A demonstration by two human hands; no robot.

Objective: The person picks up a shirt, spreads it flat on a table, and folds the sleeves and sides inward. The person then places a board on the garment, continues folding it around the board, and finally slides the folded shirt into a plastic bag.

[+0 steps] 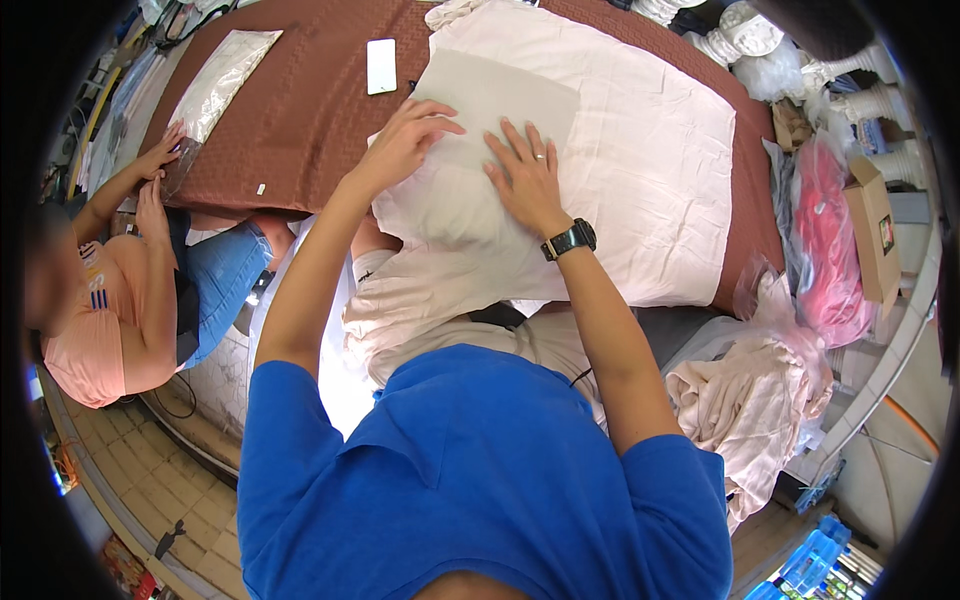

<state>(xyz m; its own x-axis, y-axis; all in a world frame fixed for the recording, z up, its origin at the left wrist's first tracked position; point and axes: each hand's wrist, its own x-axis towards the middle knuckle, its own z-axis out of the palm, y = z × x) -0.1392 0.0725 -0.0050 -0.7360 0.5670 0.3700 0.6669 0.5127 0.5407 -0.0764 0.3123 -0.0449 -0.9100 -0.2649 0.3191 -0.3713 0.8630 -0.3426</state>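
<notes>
Right hand (525,178) is down flat, fingers spread wide and gripping nothing, pressed onto a grey sheet (510,90); there's a ring on one finger and a black watch (569,240) at the wrist. Over to the left hand (410,140): fingers bent, hovering or resting by the sheet's lower-left edge, and I can't tell whether it's pinching anything. The sheet stretches up to one o'clock from between the hands, lying on a pale pink cloth (650,170) that spreads out to three and drapes down toward six. Beneath it all, a brown table cover (300,120). A white phone (381,66) sits at half past ten. Out at ten, a clear packet (225,80); at nine, a co-worker's hand (160,150) touches its near end. Across to half past three: a red bundle (828,240) in plastic, a cardboard box (872,235) just beside it. Crumpled beige cloth (735,395) is heaped between four and five.
</notes>
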